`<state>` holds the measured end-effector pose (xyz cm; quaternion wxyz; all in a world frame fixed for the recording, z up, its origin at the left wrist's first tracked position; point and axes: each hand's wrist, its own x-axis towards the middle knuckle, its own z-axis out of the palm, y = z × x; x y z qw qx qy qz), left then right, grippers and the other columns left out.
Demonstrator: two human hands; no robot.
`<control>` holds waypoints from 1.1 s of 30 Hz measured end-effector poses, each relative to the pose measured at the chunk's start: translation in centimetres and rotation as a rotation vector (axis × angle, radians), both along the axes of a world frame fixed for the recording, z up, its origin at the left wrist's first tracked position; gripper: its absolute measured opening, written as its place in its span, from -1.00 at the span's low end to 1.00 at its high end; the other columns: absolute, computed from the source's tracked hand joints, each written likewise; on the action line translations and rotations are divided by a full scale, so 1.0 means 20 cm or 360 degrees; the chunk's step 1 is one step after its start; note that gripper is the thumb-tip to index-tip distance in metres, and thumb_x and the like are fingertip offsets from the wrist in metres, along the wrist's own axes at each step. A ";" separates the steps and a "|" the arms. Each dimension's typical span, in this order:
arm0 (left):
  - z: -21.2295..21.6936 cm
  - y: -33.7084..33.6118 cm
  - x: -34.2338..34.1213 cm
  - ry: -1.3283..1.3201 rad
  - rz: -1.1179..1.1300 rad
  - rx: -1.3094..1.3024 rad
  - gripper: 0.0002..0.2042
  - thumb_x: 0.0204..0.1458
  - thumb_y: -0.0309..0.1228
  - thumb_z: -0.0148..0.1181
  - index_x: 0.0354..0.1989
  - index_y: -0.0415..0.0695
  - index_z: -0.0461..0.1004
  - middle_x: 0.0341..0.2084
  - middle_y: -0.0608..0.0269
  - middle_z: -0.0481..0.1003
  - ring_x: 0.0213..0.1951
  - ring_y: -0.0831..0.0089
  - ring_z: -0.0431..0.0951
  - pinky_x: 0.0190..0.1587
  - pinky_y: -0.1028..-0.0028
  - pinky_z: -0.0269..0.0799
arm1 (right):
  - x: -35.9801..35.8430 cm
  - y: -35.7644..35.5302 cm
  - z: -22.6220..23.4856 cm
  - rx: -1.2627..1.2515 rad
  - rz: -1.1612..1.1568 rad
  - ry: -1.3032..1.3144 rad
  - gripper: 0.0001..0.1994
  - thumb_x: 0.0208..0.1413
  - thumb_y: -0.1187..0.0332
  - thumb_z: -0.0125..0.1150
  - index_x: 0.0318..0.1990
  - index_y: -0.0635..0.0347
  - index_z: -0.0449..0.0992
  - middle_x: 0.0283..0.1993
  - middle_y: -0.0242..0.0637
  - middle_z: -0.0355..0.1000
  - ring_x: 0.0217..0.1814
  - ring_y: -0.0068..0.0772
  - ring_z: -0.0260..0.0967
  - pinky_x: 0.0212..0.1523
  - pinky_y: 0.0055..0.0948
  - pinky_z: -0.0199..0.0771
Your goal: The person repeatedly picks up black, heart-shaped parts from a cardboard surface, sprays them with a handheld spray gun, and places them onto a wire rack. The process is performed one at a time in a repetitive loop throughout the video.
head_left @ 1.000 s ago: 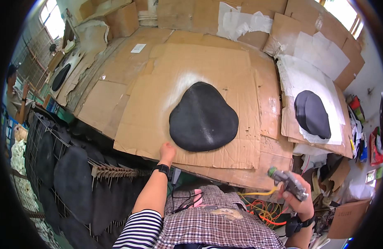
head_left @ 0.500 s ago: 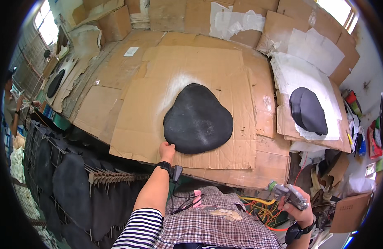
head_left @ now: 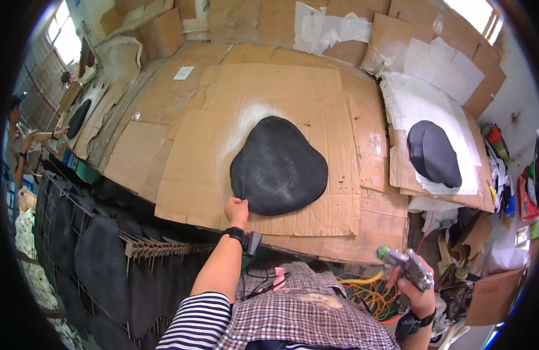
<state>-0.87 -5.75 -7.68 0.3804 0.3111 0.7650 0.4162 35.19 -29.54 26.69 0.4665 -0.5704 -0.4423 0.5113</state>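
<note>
A black, rounded three-lobed pad (head_left: 279, 166), shaped like a seat cushion cover, lies flat on a cardboard sheet in front of me. Whitish speckles mark its middle. My left hand (head_left: 237, 212) pinches the pad's lower left edge between thumb and fingers. Away from the board at lower right, my right hand (head_left: 418, 291) is wrapped round a grey metal spray gun (head_left: 406, 267) with a green front end, which points left toward the board's near edge. A yellow hose (head_left: 363, 280) shows close to the gun.
A stack of black pads (head_left: 434, 154) rests on white paper at right. Below left, black pieces hang from a rack with wooden clips (head_left: 164, 248). Tangled hoses (head_left: 371, 300) lie under the board's edge. Another person (head_left: 24, 140) stands far left, a hand near a black pad (head_left: 79, 118).
My right hand has shifted slightly left with the spray gun, tilting it. The pale speckling on the pad looks more centred. The other person's hand has reached toward the far-left pad.
</note>
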 end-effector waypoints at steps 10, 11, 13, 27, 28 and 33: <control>0.22 -0.03 0.08 -0.0914 0.0567 0.0068 -0.83 -0.04 -0.52 0.18 -0.29 -0.19 0.34 -0.43 0.21 0.42 -0.49 0.39 0.43 -0.40 0.34 0.41 | -0.06 0.06 -0.05 0.0070 0.0038 -0.0032 -0.41 -0.11 0.26 0.35 0.06 0.37 0.27 -0.44 -0.23 0.41 -0.43 -0.42 0.41 -0.32 -0.43 0.46; 0.22 -0.03 0.08 -0.0997 0.0578 0.0063 -0.82 -0.03 -0.51 0.16 -0.26 -0.18 0.33 -0.42 0.20 0.41 -0.47 0.39 0.43 -0.36 0.31 0.41 | -0.05 0.05 -0.05 0.0043 0.0094 -0.0069 -0.41 -0.12 0.24 0.35 0.04 0.37 0.29 -0.45 -0.23 0.41 -0.44 -0.40 0.41 -0.33 -0.42 0.45; 0.20 -0.02 0.07 -0.1169 0.0532 0.0040 -0.81 0.00 -0.50 0.14 -0.22 -0.16 0.32 -0.38 0.19 0.41 -0.43 0.36 0.43 -0.30 0.26 0.41 | -0.03 0.04 -0.06 0.0069 0.0039 -0.0109 -0.41 -0.11 0.28 0.33 0.07 0.37 0.26 -0.44 -0.24 0.42 -0.42 -0.42 0.42 -0.32 -0.45 0.45; 0.73 0.07 0.19 -0.1476 0.0136 0.0463 -0.68 -0.03 -0.58 0.08 -0.07 -0.09 0.28 -0.23 0.23 0.43 -0.30 0.31 0.50 -0.34 0.35 0.50 | -0.07 0.06 -0.12 0.0098 -0.0004 0.0018 -0.49 -0.05 0.39 0.29 0.05 0.38 0.26 -0.31 -0.24 0.40 -0.28 -0.43 0.41 -0.19 -0.44 0.43; 0.84 0.08 0.17 -0.1563 0.0060 0.0617 -0.69 -0.02 -0.59 0.08 -0.08 -0.09 0.29 -0.24 0.25 0.44 -0.32 0.34 0.51 -0.36 0.35 0.50 | -0.06 0.05 -0.12 0.0067 -0.0009 -0.0007 -0.48 -0.05 0.38 0.28 0.07 0.37 0.25 -0.30 -0.24 0.40 -0.28 -0.44 0.41 -0.19 -0.45 0.43; 1.23 0.05 -0.09 -0.1764 0.0033 0.0978 -0.80 0.00 -0.55 0.11 -0.18 -0.09 0.37 -0.31 0.29 0.49 -0.31 0.41 0.53 -0.28 0.42 0.50 | -0.01 0.01 -0.06 0.0044 -0.0113 -0.0036 -0.43 -0.09 0.35 0.32 0.09 0.38 0.25 -0.33 -0.26 0.40 -0.31 -0.46 0.40 -0.23 -0.47 0.44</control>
